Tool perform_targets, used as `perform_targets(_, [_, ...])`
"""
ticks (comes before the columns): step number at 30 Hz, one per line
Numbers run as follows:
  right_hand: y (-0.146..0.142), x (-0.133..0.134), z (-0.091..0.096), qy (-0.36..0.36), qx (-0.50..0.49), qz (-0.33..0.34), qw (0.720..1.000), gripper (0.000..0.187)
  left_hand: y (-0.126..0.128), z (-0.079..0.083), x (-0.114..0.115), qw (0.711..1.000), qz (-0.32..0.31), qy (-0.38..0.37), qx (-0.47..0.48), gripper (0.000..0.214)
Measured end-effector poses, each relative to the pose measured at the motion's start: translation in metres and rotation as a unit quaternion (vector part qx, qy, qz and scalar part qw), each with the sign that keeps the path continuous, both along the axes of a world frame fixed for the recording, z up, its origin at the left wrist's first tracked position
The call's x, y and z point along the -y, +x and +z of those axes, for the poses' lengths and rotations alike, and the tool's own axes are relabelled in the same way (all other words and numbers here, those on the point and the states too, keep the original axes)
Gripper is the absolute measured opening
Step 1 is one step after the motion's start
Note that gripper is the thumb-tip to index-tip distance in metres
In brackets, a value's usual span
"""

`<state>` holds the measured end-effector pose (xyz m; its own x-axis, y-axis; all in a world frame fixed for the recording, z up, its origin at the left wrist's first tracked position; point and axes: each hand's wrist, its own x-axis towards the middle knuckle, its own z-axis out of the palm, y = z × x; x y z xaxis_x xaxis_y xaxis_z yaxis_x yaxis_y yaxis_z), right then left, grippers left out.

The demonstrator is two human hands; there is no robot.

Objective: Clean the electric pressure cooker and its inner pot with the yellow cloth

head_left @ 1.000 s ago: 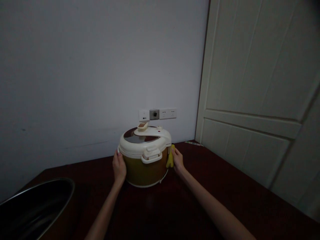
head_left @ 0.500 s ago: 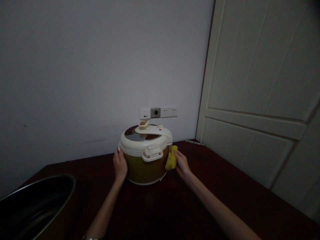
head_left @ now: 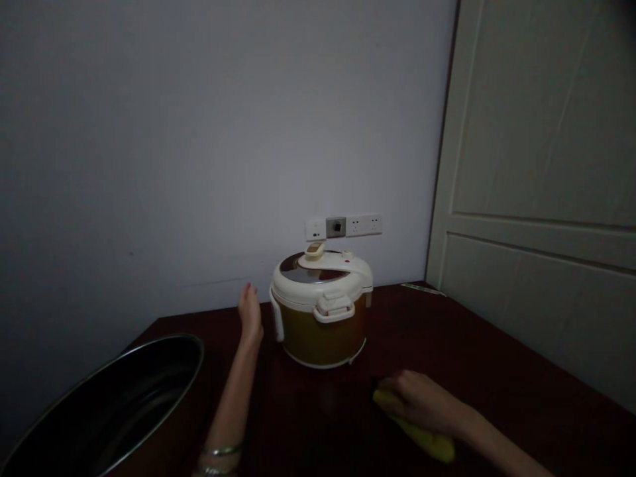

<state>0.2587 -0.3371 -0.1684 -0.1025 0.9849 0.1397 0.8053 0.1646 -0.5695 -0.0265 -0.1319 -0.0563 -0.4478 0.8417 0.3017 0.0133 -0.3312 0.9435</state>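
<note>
A white and olive-gold electric pressure cooker (head_left: 322, 331) stands upright on the dark red table, its lid on. Just left of it, apart from its side, is my left hand (head_left: 250, 317), raised with its fingers extended upward and nothing in it. My right hand (head_left: 422, 401) is closed around a yellow cloth (head_left: 427, 442), low over the table to the front right of the cooker. Part of the cloth hangs out below the palm; the fingers are partly hidden and slightly blurred.
A large dark pot (head_left: 163, 371) with a metal rim fills the front left. Wall sockets (head_left: 355, 226) sit behind the cooker. A thin printed strip (head_left: 423, 289) lies near the table's back edge. A pale panelled door (head_left: 527, 185) borders the right side.
My left hand has let go of the cooker's side. My right hand has drawn the yellow cloth away from the cooker, toward me and right. The view has turned slightly left.
</note>
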Motion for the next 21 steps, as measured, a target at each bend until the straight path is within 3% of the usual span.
perform_targets(3, [-0.010,-0.001,0.013,0.021,0.035,0.043,0.998,0.026,0.005,0.052,0.006,0.994,0.004,0.094,-0.055,0.044])
perform_targets(7, [-0.033,-0.017,0.042,0.019,-0.138,0.064,0.988,0.042,0.042,0.131,-0.002,0.956,-0.028,0.220,-0.193,0.036])
perform_targets(9, [-0.047,-0.028,0.050,-0.013,-0.230,0.044,0.972,0.054,0.067,0.160,-0.018,0.922,-0.074,0.219,-0.310,0.035])
perform_targets(11, [-0.058,-0.038,0.050,-0.024,-0.287,0.011,0.958,0.066,0.091,0.177,-0.040,0.861,-0.136,0.147,-0.467,0.030])
perform_targets(13, [-0.067,-0.047,0.043,-0.033,-0.328,-0.002,0.944,0.075,0.110,0.180,-0.067,0.837,-0.167,0.104,-0.511,0.019])
perform_targets(15, [-0.074,-0.054,0.037,-0.054,-0.397,-0.002,0.916,0.083,0.121,0.174,-0.094,0.826,-0.189,0.070,-0.526,0.018])
perform_targets(18, [-0.080,-0.060,0.035,-0.084,-0.533,-0.010,0.842,0.086,0.127,0.154,-0.126,0.825,-0.216,0.023,-0.522,0.024])
perform_targets(21, [-0.080,-0.062,0.043,-0.106,-0.617,-0.008,0.780,0.076,0.126,0.132,-0.143,0.847,-0.226,0.016,-0.481,0.041])
